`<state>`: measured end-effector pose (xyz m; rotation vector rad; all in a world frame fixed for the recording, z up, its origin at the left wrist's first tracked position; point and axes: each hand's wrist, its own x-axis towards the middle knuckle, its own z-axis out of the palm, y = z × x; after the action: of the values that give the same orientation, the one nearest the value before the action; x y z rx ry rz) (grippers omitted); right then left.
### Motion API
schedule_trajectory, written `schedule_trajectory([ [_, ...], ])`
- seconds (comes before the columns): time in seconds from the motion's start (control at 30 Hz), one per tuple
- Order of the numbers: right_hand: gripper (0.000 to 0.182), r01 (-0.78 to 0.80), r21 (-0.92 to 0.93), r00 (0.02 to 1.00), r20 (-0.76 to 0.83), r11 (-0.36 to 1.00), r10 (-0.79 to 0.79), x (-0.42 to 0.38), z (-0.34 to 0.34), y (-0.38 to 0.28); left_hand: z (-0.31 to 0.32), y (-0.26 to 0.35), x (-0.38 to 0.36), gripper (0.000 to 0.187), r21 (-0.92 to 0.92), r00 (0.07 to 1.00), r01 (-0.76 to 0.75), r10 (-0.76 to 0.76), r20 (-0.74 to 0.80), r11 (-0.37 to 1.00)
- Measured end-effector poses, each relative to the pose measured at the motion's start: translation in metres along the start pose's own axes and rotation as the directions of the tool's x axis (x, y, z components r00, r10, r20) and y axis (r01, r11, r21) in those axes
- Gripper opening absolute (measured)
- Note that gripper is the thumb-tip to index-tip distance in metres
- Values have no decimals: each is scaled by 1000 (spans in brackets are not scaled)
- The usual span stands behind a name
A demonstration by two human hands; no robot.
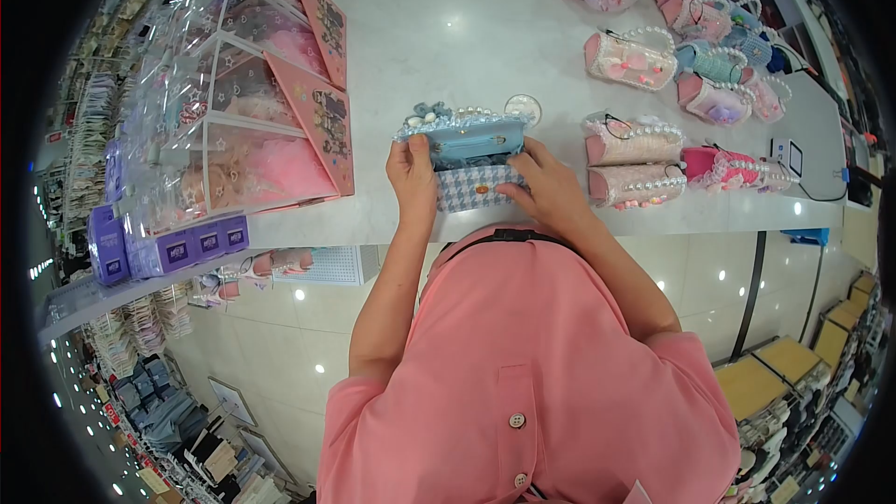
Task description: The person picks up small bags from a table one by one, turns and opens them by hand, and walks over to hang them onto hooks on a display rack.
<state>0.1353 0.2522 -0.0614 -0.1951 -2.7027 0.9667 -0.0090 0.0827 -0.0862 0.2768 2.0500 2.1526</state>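
A small blue-and-white houndstooth handbag [467, 189] is held at the front edge of the white counter, its flap raised. Blue lining with a zip shows inside, and the gold-coloured clasp sits low on the front. My left hand [412, 173] grips the bag's left side, thumb on the edge. At the right side, my right hand [549, 182] has its thumb on the front near the clasp and its fingers on the right edge. A pearl strand [467, 115] lies along the bag's far edge. Just behind it is a round clear-and-white disc [524, 110].
Several small pink, cream and blue handbags with pearl handles, such as a cream one [630, 61], stand on the counter [439, 19] to the right. Clear-fronted pink gift boxes [313, 131] are stacked at left, above purple boxes [177, 247]. A small white device [787, 157] lies far right.
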Motion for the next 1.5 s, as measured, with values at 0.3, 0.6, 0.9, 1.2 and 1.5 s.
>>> schedule_trajectory([
  [0.3, 43, -40, 35, 999, -7, 999, 40, 0, 1, 0, 0, -1, 2, 37, 17, 1000, 4, -4, 2, 1000],
  [0.6, 55, -140, 213, 990, 10, 967, 141, -1, 4, 1, 0, 0, 4, 38, -12, 999, 34, -34, 18, 999],
  [0.9, 81, -307, 527, 938, 26, 793, 345, 0, -4, -4, 8, 28, 6, 47, -121, 959, 281, -282, 12, 952],
  [1.2, 65, -332, 822, 920, 173, 463, 352, 2, -6, 2, 9, 49, -3, 50, 96, 953, 244, -257, 163, 965],
  [1.5, 43, -375, 832, 897, 215, 408, 386, 1, -9, 7, -3, 26, -4, 44, 39, 926, 261, -261, 274, 965],
])
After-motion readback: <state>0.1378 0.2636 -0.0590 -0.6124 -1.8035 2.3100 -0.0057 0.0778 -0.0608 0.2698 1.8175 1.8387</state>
